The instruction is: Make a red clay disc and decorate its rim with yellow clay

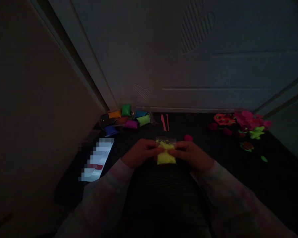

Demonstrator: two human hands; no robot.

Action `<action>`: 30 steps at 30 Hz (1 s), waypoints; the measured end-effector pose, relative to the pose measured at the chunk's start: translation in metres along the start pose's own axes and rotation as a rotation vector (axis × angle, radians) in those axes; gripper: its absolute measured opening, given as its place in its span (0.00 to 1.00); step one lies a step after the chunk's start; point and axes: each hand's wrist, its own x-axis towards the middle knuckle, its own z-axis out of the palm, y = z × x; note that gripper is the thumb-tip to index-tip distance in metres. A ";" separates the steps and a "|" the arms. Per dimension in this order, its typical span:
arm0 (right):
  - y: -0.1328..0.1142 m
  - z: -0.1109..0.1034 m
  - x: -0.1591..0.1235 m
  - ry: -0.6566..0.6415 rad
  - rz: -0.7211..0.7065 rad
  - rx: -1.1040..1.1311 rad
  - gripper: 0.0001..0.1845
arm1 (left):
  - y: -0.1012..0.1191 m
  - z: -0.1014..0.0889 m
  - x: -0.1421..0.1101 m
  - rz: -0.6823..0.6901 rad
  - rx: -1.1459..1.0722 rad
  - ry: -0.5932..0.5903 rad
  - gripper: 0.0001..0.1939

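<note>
A small clear bag of yellow modelling clay [166, 157] is held up between my two hands above the dark table. My left hand [140, 153] pinches its left edge, thumb in front. On the opposite edge, my right hand [194, 154] grips the bag the same way. The clear top of the bag stands above the clay; whether it is sealed I cannot tell. Just beyond my right hand lies a pink-red ball [188, 138]. Something reddish shows partly behind the bag, mostly hidden.
Several coloured clay packets [131, 124] lie at the back left. A lit phone [97, 160] rests near my left forearm. Behind the bag are a pink plastic knife [163, 123] and a thin pink stick [167, 122]. Clay flower shapes [249, 120] cluster at the right.
</note>
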 end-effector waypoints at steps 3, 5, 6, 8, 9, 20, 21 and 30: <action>0.002 0.005 0.000 0.031 -0.021 -0.021 0.08 | -0.001 0.001 -0.002 0.120 0.060 -0.039 0.10; 0.003 0.008 0.000 0.039 -0.072 -0.064 0.10 | 0.000 0.002 -0.003 0.199 0.157 -0.051 0.10; 0.004 0.008 0.000 0.047 -0.104 -0.093 0.11 | 0.001 0.002 -0.004 0.226 0.217 -0.055 0.10; 0.005 0.009 -0.001 0.083 -0.167 -0.171 0.11 | 0.002 0.004 -0.005 0.260 0.333 -0.044 0.10; 0.004 0.008 -0.001 0.114 -0.203 -0.217 0.10 | 0.002 0.004 -0.005 0.271 0.382 -0.024 0.10; -0.002 0.003 0.000 0.132 -0.286 -0.310 0.07 | -0.001 0.005 0.002 0.136 0.169 0.058 0.10; -0.003 0.003 0.001 0.129 -0.286 -0.303 0.06 | -0.001 0.005 0.002 0.137 0.151 0.086 0.09; -0.002 0.008 -0.001 0.181 -0.219 -0.337 0.08 | -0.006 0.011 0.004 0.132 -0.004 0.166 0.05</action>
